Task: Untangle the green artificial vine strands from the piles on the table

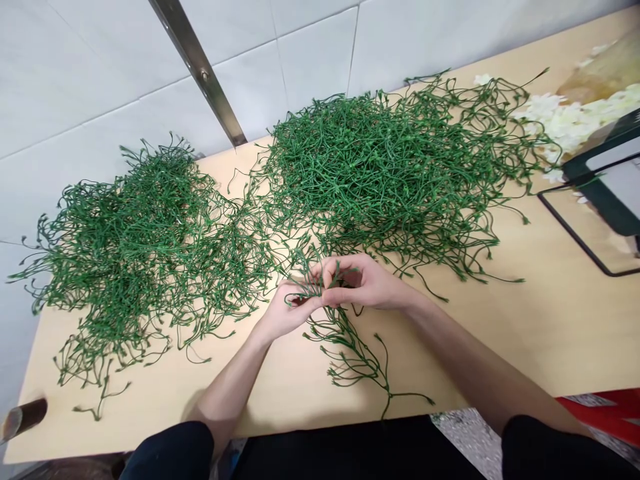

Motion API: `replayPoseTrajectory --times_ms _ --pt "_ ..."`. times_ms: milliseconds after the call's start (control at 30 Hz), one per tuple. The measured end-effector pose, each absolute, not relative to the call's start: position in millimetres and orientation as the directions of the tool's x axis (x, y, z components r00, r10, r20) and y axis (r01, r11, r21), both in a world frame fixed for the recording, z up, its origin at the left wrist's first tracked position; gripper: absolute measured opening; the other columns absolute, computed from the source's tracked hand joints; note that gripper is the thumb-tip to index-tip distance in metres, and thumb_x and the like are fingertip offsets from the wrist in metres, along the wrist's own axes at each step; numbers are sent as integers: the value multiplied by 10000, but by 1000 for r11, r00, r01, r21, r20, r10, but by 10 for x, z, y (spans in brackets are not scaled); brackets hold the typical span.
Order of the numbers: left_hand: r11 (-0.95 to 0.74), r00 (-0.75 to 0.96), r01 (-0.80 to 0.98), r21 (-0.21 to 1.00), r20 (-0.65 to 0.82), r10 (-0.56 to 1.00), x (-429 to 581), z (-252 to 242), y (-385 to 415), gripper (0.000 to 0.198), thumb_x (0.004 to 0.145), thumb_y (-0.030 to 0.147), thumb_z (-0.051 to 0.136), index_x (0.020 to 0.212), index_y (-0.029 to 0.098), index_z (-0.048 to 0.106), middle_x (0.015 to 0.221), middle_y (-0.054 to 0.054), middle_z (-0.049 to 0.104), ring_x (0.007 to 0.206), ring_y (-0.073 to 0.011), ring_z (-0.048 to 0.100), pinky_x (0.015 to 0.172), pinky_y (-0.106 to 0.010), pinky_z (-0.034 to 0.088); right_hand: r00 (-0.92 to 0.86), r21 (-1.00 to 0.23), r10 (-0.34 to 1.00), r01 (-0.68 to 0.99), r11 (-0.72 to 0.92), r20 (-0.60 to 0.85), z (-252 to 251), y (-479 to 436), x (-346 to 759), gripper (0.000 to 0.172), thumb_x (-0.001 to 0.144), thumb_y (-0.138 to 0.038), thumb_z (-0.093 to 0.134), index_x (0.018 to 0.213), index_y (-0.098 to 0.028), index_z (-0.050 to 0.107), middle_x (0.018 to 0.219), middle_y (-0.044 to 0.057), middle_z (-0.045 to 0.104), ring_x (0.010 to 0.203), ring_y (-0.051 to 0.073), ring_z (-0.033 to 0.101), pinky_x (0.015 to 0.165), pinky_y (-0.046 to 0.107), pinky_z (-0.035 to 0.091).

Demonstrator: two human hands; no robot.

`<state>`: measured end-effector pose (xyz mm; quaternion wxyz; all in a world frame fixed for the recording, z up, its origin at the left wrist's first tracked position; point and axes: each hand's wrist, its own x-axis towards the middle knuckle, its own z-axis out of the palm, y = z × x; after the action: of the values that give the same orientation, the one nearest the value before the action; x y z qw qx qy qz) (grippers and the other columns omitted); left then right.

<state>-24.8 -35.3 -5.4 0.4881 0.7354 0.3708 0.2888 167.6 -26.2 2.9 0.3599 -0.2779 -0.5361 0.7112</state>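
Note:
Both hands meet over the table near its middle, pinching thin green plastic stems. My left hand (290, 313) is closed around a bunch of green artificial stems (345, 343) with forked tips. Part of that bunch trails down toward the table's front edge. My right hand (363, 283) has thumb and forefinger pressed together at the same bunch, touching the left fingertips. Just beyond the hands lies a large tangled pile of green stems (370, 167). To the left spreads a second pile of similar stems (135, 240). The exact grip between the fingertips is partly hidden.
White artificial flowers (570, 117) lie at the far right beside a dark green and white object (610, 170) with a black wire frame (575, 230). A metal strip (205, 73) runs down the tiled wall (320, 67). A brown cylinder (25, 417) sits at the table's left front.

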Motion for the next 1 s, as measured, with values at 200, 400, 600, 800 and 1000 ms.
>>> replayPoseTrajectory --times_ms 200,400,600,800,1000 --pt "-181 552 246 952 16 834 -223 21 -346 348 862 408 622 728 126 776 610 -59 696 535 -126 576 530 -228 435 -506 -951 862 -248 -183 -33 21 -280 1643 230 789 -382 729 764 -169 647 855 48 683 605 113 599 549 259 527" --pt "-120 526 212 970 -10 850 -235 -2 -367 340 873 405 608 778 132 786 739 -89 752 683 -184 678 646 -271 531 -393 -982 918 -147 -117 -50 29 -279 1611 292 829 -459 668 841 -167 673 733 42 702 621 137 640 550 251 558" --pt "-63 496 232 971 -62 866 -256 4 -379 399 866 470 596 747 140 786 647 -72 725 612 -178 654 611 -284 536 -381 -990 921 -80 -115 -76 32 -296 1568 378 873 -523 588 824 -156 668 704 43 671 647 130 632 602 243 560" --pt "-36 512 177 984 -61 857 -241 81 -371 367 884 421 591 730 153 789 766 -86 762 742 -195 694 756 -300 539 -359 -963 919 -148 -226 -160 -44 -331 1506 405 864 -564 582 862 -161 619 651 30 661 585 136 637 610 279 575" --pt "-56 522 212 976 -64 851 -270 48 -368 373 900 399 571 743 148 797 622 -53 725 432 -100 491 449 -246 380 -301 -952 937 -187 -241 -178 -47 -339 1475 410 829 -581 612 817 -173 573 688 19 648 570 123 638 557 249 581"
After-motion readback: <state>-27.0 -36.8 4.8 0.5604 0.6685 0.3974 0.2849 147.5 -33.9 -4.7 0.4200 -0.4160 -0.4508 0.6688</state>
